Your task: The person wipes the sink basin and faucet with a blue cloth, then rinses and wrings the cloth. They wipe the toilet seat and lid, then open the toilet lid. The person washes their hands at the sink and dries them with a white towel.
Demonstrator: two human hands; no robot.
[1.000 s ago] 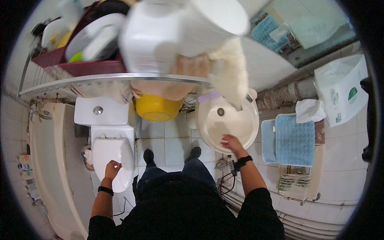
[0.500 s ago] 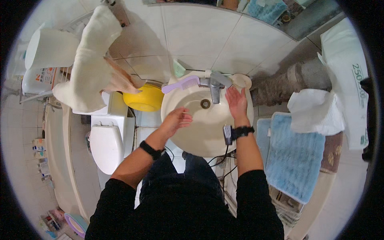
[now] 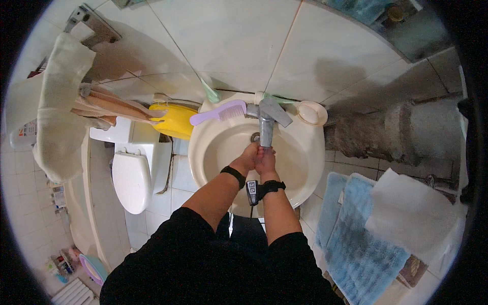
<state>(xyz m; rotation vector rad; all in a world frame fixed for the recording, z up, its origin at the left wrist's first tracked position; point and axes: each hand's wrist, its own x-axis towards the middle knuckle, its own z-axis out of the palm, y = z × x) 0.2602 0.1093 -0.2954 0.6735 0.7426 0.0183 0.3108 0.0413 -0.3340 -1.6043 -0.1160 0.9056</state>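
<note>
My left hand [image 3: 246, 157] and my right hand [image 3: 266, 161] are brought together over the cream washbasin [image 3: 309, 173], right below the end of the metal faucet [image 3: 266, 128]. They touch each other, and a few bent fingertips show beside the spout; the other fingers are hidden. No object is visible in either hand. Whether water is running cannot be made out. Each wrist wears a black band, and a small dark device [image 3: 252, 191] with a cable sits at the right one. A lilac comb [image 3: 218, 113] rests on the basin's back rim, left of the faucet.
A round soap dish [image 3: 311, 113] stands at the basin's back right, with a green tube [image 3: 210, 91] at the back left. Left are a yellow basin [image 3: 176, 120], a white toilet [image 3: 132, 182] and a hanging cream towel [image 3: 60, 112]. Blue mats [image 3: 363, 231] lie right.
Both hands, apart and open over the basin before, have come together under the faucet. The view has shifted closer to the basin.
</note>
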